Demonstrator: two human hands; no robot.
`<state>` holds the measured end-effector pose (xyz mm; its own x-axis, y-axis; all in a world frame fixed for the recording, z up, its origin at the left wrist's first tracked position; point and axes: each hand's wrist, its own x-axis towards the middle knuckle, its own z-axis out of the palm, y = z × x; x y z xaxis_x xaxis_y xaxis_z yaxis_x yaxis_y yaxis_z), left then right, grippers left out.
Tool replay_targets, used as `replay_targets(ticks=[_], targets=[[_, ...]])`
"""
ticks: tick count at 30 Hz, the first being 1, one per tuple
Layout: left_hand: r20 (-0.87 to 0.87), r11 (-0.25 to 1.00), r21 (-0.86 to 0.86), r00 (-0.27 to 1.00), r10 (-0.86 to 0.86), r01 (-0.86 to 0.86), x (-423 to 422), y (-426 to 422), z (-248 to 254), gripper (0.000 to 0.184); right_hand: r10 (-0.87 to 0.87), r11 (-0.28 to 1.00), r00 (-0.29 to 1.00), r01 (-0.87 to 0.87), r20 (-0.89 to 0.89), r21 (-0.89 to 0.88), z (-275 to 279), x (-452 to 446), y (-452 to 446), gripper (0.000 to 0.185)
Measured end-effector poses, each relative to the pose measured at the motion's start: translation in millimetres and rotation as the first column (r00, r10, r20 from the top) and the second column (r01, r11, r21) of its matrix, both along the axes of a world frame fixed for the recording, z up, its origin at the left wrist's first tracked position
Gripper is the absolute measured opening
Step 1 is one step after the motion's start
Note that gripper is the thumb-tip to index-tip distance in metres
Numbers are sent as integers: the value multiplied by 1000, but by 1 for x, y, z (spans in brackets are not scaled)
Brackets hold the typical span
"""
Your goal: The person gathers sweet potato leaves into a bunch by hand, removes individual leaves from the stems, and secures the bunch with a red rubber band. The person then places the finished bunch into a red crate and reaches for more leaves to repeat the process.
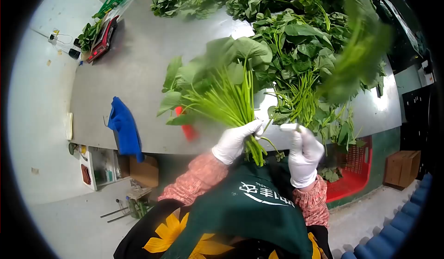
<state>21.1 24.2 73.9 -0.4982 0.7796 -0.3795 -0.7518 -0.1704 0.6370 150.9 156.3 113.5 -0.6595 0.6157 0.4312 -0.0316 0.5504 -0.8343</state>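
Observation:
In my white-gloved left hand [235,141] is a bunch of leafy greens [226,99], gripped round its stems. Its leaves fan away over the table, and the cut ends stick out below the fist. My right hand [304,155], also gloved, is to the right of the bunch with the fingers curled and the thumb and forefinger pinched together. Whatever it pinches, if anything, I cannot make out. Beyond it lies a large pile of loose greens [305,50]. A red object [186,125], partly covered by leaves, rests left of the bunch.
A blurred clump of greens [358,57] is at the upper right. On the metal table [134,50] are a blue cloth [124,127] and a red-edged device [102,40]. A red crate [354,171] stands below the right edge, near a cardboard box [402,168].

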Motion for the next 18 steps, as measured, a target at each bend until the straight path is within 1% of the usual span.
replay_targets(ticks=[1,3,4,5,7,9,10,11,13,14,15,17,18], targets=[[5,1000,11,1000,-16,16,2,0,0,22,71,984,988,-93,138,155,-8,-1,1,13],[16,999,29,999,-40,39,6,-1,7,17,81,941,949,-173,304,290,-10,-11,-9,12],[8,999,32,1000,-22,21,7,-1,-1,18,76,906,931,-214,358,364,-19,-11,-13,10],[10,1000,4,1000,-5,5,9,-1,0,19,74,890,930,-224,359,396,-22,-11,-15,8],[117,999,-40,993,-9,14,9,-4,-7,20,113,884,877,-304,467,356,-17,-10,-17,9],[110,997,-19,991,-72,74,5,-6,-15,21,144,900,861,-319,487,296,-13,-10,-19,10],[77,997,-11,994,-77,78,5,-4,-16,21,155,907,854,-323,497,271,-12,-10,-19,11],[44,997,-3,996,-82,82,4,-3,-17,21,149,913,864,-307,481,269,-11,-8,-17,12],[-80,999,3,996,-38,38,4,2,-14,20,132,925,886,-272,444,267,-9,-4,-9,15],[-37,1000,8,999,-29,29,5,1,-15,19,72,941,886,-213,458,264,-6,-3,-6,20],[-44,998,-25,997,-59,58,4,0,-16,19,26,956,871,-165,491,242,-6,0,1,16],[-53,989,-91,991,-122,117,2,-4,-21,21,39,997,940,-61,339,54,0,-1,5,11],[-83,986,-21,982,-168,167,0,-4,-22,26,66,993,969,-87,238,78,-2,-4,7,11]])
